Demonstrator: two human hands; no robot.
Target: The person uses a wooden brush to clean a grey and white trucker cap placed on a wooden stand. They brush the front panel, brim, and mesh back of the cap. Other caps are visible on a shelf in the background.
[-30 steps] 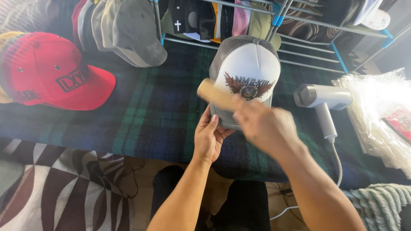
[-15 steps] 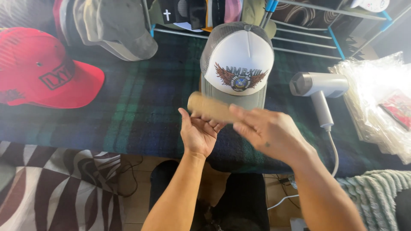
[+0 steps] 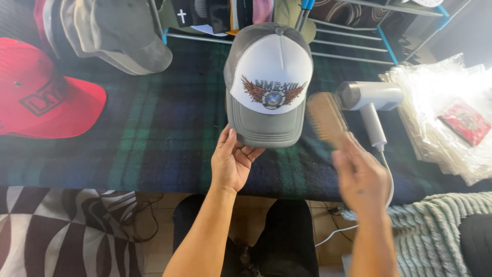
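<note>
My left hand (image 3: 233, 164) grips the brim of the grey-white cap (image 3: 269, 84); brim points to 6 o'clock, long axis 12–6. My right hand (image 3: 361, 177), blurred, is closed on a wooden brush (image 3: 325, 119) at the cap's 3 o'clock, brush pointing toward 11.

A red cap (image 3: 43, 97), a white hairdryer (image 3: 371, 100) and clear plastic bags (image 3: 446, 113) lie on plaid cloth (image 3: 154, 133).
</note>
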